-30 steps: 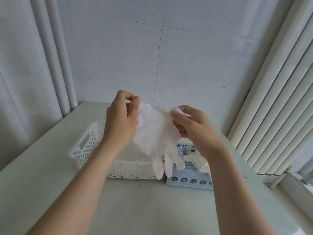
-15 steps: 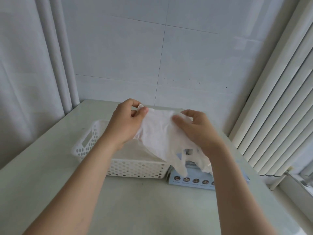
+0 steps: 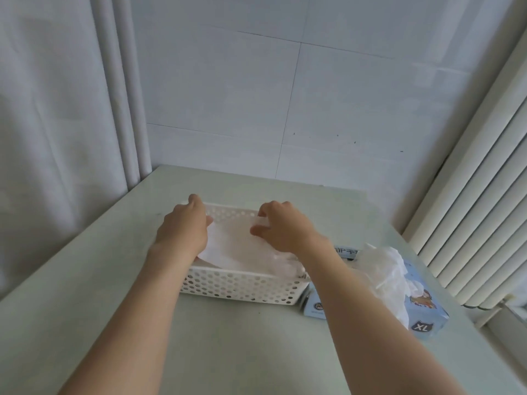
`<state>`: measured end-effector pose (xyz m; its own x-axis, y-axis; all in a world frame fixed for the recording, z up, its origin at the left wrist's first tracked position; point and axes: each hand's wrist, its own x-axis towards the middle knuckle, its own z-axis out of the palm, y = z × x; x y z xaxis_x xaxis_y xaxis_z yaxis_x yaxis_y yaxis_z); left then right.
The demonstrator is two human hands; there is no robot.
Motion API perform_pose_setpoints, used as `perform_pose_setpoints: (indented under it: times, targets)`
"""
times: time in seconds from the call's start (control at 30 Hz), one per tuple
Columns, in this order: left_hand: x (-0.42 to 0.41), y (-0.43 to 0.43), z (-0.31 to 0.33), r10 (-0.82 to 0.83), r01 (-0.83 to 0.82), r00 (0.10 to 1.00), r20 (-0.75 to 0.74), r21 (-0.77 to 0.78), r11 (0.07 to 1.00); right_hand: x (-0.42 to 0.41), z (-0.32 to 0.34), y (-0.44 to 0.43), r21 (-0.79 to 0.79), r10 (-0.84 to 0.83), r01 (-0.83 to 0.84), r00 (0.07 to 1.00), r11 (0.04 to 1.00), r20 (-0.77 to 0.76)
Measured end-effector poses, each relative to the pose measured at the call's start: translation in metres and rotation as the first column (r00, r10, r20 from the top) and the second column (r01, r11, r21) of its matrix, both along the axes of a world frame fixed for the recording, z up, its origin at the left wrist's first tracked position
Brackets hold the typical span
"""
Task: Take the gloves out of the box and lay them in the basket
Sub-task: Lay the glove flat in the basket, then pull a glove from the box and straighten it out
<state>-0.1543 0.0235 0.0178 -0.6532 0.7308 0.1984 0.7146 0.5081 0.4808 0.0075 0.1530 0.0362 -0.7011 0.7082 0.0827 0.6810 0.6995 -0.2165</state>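
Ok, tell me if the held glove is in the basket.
In: glove spread within the basket, left hand and right hand holding it.

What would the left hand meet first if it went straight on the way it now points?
Probably the far perforated wall of the white plastic basket: the left hand, holding the thin white glove, points away from the person with its knuckles near that rim. Depth is hard to judge.

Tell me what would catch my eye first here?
The left hand and right hand, both bare, hold a thin white glove stretched inside the perforated white basket mid-table. Just right of it, more gloves billow out of a pale blue box marked XL.
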Motion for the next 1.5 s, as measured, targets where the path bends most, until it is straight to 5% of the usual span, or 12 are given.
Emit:
perform_pose_setpoints:
  times: [0.23, 0.43, 0.57, 0.73, 0.87, 0.97, 1.07, 1.2, 1.33, 1.5]
  targets:
    - [0.005, -0.002, 0.007, 0.050, -0.064, 0.993, -0.105, -0.139, 0.988, -0.003, 0.008, -0.013, 0.328, -0.065, 0.038, 0.996, 0.944, 0.069]
    - [0.010, 0.004, 0.014, -0.241, 0.198, 0.960, -0.143, -0.262, 0.945, 0.021, 0.021, -0.029, -0.135, 0.041, -0.010, 0.971, 0.991, 0.236]
    - [0.020, 0.006, 0.012, -0.333, 0.368, 0.930, 0.157, -0.400, 0.840, 0.019, 0.007, -0.029, -0.167, 0.054, 0.002, 0.941, 0.986, 0.335]
    - [0.018, 0.016, 0.003, -0.363, 0.390, 0.919, 0.151, -0.473, 0.790, 0.017, 0.000, -0.026, -0.117, 0.127, -0.091, 0.930, 0.989, 0.346]
    - [0.019, 0.015, 0.002, -0.357, 0.369, 0.926, 0.122, -0.489, 0.790, 0.027, -0.001, -0.023, -0.161, 0.106, -0.076, 0.976, 0.984, 0.189]
    - [0.024, 0.012, 0.010, -0.352, 0.340, 0.934, 0.055, -0.433, 0.835, 0.036, -0.001, -0.028, 0.016, 0.069, -0.069, 0.997, 0.997, 0.044]
    - [0.042, 0.015, 0.021, -0.409, 0.384, 0.911, -0.049, -0.259, 0.886, 0.050, 0.002, -0.036, 0.148, 0.017, 0.018, 0.972, 0.989, -0.233]
    - [0.084, 0.021, 0.029, -0.470, 0.480, 0.872, -0.134, 0.051, 0.876, 0.082, 0.006, -0.034, 0.130, -0.124, 0.223, 0.841, 0.966, -0.526]
    - [0.129, 0.024, 0.024, -0.544, 0.581, 0.806, -0.233, 0.141, 0.801, 0.129, 0.003, -0.025, 0.072, -0.244, 0.361, 0.750, 0.930, -0.614]
    - [0.168, 0.029, 0.007, -0.632, 0.687, 0.703, -0.325, 0.079, 0.723, 0.178, -0.008, -0.020, 0.068, -0.325, 0.414, 0.795, 0.908, -0.512]
